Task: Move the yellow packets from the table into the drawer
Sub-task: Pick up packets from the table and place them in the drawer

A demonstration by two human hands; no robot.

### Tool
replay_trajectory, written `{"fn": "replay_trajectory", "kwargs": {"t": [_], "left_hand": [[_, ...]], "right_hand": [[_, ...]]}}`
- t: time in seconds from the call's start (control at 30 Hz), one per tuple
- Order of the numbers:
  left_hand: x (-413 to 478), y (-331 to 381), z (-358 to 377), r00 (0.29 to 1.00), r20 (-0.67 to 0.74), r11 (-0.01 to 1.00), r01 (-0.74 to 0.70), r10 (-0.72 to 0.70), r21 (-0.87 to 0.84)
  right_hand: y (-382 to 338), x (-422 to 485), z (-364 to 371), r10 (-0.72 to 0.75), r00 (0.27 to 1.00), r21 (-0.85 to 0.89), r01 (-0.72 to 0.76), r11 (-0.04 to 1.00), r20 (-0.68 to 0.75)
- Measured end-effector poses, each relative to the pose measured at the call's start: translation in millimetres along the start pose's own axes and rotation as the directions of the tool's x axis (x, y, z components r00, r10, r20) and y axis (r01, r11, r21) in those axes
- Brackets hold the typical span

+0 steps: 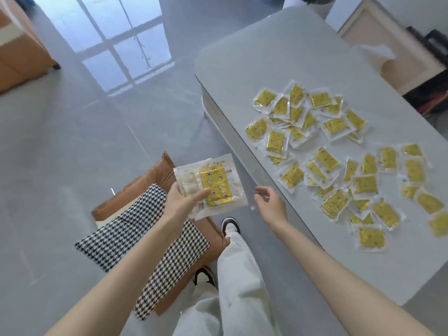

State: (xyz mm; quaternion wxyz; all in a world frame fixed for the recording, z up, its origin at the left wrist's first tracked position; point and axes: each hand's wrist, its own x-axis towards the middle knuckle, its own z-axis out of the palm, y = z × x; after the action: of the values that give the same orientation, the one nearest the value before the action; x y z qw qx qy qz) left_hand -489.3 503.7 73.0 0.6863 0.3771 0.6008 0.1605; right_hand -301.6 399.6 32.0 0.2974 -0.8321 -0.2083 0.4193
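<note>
Several yellow packets (337, 161) in clear wrappers lie scattered over the grey table (254, 57) on the right. My left hand (180, 201) holds a small stack of yellow packets (214, 186) off the table's left edge, above the floor and a cushion. My right hand (270, 201) hovers at the table's near-left edge with fingers apart and nothing in it. No drawer shows clearly; a white cabinet front (211, 107) sits under the table's left edge.
A brown cushion (150, 175) with a black-and-white houndstooth cloth (145, 241) lies on the grey floor under my left arm. My legs and shoes (230, 225) stand beside the table. An orange sofa (19, 52) is at far left.
</note>
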Motion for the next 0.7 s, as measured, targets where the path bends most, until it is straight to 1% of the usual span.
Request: {"fn": "replay_trajectory", "kwargs": {"t": [0.2,0.37,0.57,0.7], "left_hand": [[83.3,-22.6,11.5,0.999,-0.005,0.998,0.053,-0.053,-0.044],[148.4,-52.4,21.4,0.994,-0.007,0.99,0.111,-0.112,-0.087],[206.3,-90.8,30.6,0.991,-0.017,0.988,0.132,-0.134,-0.083],[226.7,-107.2,39.6,0.988,-0.021,0.984,0.153,-0.155,-0.088]], "right_hand": [[53.5,105.1,32.6,0.088,0.992,-0.257,-0.062,0.964,0.091],[89.6,181.3,53.9,0.086,0.978,-0.439,0.005,0.898,0.188],[131.2,245.5,84.5,0.172,0.958,-0.569,-0.011,0.822,0.231],[148.4,252.3,94.4,0.118,0.974,-0.636,0.033,0.771,0.194]]}}
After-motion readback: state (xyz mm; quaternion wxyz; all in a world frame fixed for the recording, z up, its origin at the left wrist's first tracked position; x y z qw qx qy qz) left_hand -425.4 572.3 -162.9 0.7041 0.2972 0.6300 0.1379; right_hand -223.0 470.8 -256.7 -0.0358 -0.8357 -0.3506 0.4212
